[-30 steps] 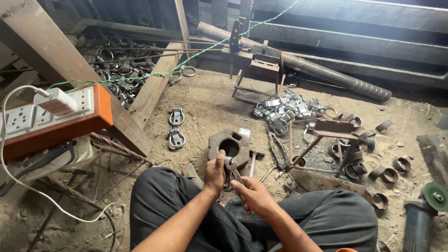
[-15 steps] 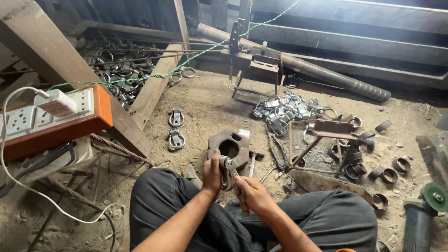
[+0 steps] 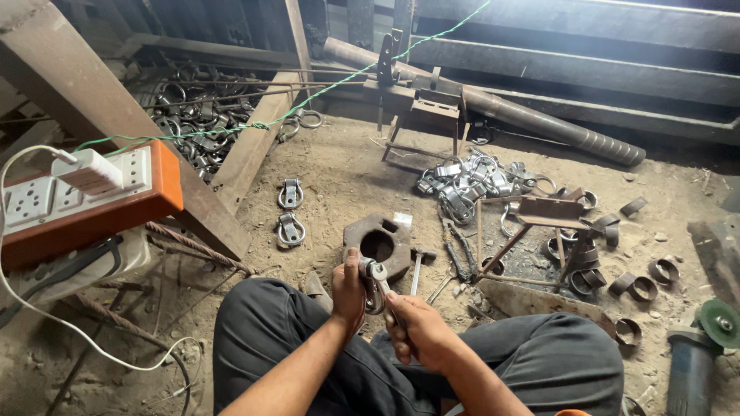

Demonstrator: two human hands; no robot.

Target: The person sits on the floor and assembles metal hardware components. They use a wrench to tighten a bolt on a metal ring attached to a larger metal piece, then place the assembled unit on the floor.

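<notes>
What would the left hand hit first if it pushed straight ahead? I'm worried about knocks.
Probably the heavy metal block just beyond the left hand, which holds a metal clamp; depth is unclear.

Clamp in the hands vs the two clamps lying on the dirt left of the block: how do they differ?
The held clamp is off the ground, gripped by the left hand and right hand; the two ground clamps lie flat, untouched. Held one is partly hidden; ground ones show fully. All are shiny metal rings.

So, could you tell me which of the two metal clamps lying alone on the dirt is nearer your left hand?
The lower clamp, closer to your knee and left hand; the other clamp lies farther up the floor.
</notes>
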